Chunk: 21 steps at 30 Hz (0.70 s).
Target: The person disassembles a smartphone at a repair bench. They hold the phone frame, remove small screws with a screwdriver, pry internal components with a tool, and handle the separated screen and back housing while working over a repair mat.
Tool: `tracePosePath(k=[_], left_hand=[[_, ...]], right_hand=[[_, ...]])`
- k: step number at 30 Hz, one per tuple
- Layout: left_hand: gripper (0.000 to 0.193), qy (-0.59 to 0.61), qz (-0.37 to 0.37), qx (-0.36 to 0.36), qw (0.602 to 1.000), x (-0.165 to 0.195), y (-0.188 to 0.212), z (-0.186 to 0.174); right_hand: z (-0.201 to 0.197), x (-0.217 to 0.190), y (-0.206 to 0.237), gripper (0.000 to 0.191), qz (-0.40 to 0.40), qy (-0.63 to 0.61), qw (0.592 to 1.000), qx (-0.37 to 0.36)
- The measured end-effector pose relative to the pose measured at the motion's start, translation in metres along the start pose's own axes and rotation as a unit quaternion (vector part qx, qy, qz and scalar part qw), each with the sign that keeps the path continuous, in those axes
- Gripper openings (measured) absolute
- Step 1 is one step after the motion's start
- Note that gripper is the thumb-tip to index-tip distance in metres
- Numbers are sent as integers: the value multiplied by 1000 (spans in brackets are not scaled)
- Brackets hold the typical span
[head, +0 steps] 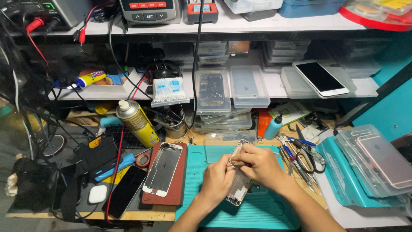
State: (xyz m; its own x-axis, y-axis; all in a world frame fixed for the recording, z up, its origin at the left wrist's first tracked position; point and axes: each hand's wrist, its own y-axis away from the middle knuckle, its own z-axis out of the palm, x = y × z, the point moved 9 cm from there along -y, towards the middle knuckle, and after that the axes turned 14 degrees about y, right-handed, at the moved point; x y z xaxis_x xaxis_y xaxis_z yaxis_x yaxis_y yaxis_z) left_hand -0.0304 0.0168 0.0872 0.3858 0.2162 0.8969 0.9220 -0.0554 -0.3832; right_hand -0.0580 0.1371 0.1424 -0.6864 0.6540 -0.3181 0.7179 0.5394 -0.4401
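An opened phone housing (238, 191) lies tilted on the teal work mat (266, 210). My left hand (216, 181) steadies its left edge. My right hand (256, 165) rests over the housing and pinches a thin tool (234, 164) whose tip points into the upper part of the housing. Both hands touch each other above the phone. To the left, a detached phone screen frame (163, 168) lies face down on a dark red pad (178, 189), and a black phone (125, 190) lies beside it.
A yellow spray can (138, 123) stands at the back left. Tweezers, scissors and screwdrivers (300, 157) lie right of the mat. Clear boxes with phones (377, 165) sit at the right. Shelves hold parts boxes, a white phone (320, 78) and cotton swabs (168, 89). Cables hang on the left.
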Motion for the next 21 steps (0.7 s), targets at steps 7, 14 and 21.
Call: tracePosePath(k=[7, 14, 21], left_hand=[[26, 162, -155, 41, 974, -67, -2, -4], [20, 428, -242, 27, 870, -92, 4, 12], [19, 510, -285, -1, 811, -76, 5, 16]], right_hand=[[-34, 43, 5, 24, 147, -60, 978, 133], [12, 77, 12, 31, 264, -306, 914, 34], [34, 67, 6, 42, 235, -426, 874, 0]])
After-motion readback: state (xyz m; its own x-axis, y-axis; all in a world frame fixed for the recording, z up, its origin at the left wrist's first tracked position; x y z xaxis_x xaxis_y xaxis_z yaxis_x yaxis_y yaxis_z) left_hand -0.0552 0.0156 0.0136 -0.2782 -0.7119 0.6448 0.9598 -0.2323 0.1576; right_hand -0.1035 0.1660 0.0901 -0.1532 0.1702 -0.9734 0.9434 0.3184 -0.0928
